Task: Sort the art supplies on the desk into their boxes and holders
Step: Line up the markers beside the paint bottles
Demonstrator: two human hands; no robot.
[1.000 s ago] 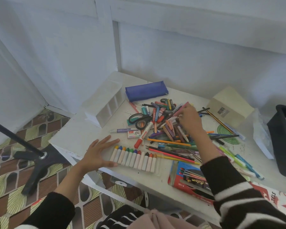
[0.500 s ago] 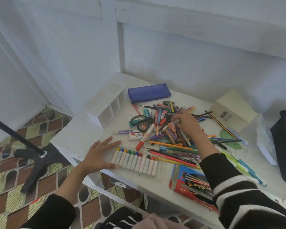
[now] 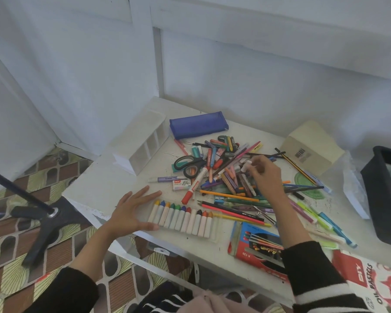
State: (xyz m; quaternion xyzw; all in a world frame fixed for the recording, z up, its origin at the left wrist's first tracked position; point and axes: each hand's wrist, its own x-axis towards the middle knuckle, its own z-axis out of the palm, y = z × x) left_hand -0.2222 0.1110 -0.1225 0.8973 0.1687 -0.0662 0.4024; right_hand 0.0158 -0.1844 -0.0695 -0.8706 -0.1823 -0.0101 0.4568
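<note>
White and short, a pastel [image 3: 246,165] is pinched between the thumb and fingertips of the right hand [image 3: 265,175]. It is lifted just clear of the pile [image 3: 230,177] of pencils and pens under the grip, probably to separate it from the loose sticks below. Toward the person and left of the grip lies the tray [image 3: 215,227], its coloured pastels packed side by side. A bare slot at the end nearest the grip is likely where this one belongs. The left hand [image 3: 133,211] lies flat with fingers spread at the tray's other end, thumb touching its corner, seemingly to stop it sliding. Left of the grip are scissors [image 3: 187,164], a red marker [image 3: 195,184] and a small box [image 3: 181,185] printed "STAPLES". Nearest the person, a pencil box [image 3: 255,249] reads "P-120" and a carton [image 3: 370,283] reads "OIL PASTELS". Beyond the grip sit a white holder [image 3: 142,145], a blue pouch [image 3: 198,124] and a cardboard box [image 3: 312,147] bearing a barcode.
</note>
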